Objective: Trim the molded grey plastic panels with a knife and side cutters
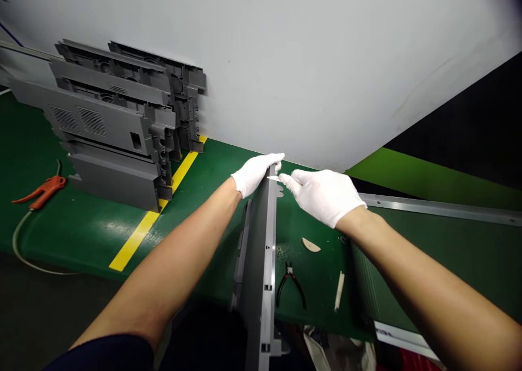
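A grey plastic panel (269, 235) stands on its edge in front of me, its long narrow side facing up. My left hand (256, 172), in a white glove, grips the panel's far end. In my right hand (322, 194), also gloved, is a small pointed blade (273, 178), pinched between thumb and fingers. The blade's tip touches or lies just over the panel's upper edge near the far end; I cannot tell which. Most of its handle is hidden in my fingers. Right of the panel lie black-handled pliers (290, 284).
Several similar grey panels (98, 121) stand at the back left, by a yellow tape strip (138, 240). An orange air gun (47, 190) with a hose lies at left. A half-round piece (310, 245) and a pale stick (339, 291) lie right. A metal-edged conveyor (428, 208) borders the green bench.
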Available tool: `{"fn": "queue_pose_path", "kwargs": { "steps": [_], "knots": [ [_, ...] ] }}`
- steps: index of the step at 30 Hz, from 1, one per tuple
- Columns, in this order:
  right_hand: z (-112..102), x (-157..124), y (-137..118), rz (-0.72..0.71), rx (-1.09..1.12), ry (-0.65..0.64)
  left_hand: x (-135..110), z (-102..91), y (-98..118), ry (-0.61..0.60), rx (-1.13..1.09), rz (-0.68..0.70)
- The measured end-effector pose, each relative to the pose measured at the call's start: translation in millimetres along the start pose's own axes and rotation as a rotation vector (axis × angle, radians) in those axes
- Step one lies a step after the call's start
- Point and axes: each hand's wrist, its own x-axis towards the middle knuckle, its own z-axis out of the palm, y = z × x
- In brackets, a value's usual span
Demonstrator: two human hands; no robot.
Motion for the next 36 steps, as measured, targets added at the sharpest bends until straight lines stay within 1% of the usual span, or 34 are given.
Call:
{"fn": "queue_pose_path", "kwargs": {
  "steps": [3,5,8,17,24,30,36],
  "knots": [
    [0,9,5,0.025,-0.001,0.005,-1,0.2,1,0.013,0.036,0.018],
    [1,10,5,0.024,-0.010,-0.002,-2,-0.2,1,-0.001,0.032,0.022],
    [0,7,3,0.017,-0.034,-0.007,-2,-0.7,1,-0.016,-0.002,0.022],
    [-2,4,4,-0.003,-0.110,-0.026,0,0.8,-1,-0.002,-0.074,-0.027],
    [-1,-1,3,-0.007,-0.150,-0.013,-1,2.7,-1,-0.006,-0.128,-0.053],
    [-1,-2,2,-0.018,-0.161,-0.006,-3,3.4,1,0.005,-0.143,-0.060],
    [0,-3,3,-0.030,-0.166,0.008,-4,2.6,1,-0.013,-0.118,-0.043]
  ]
}}
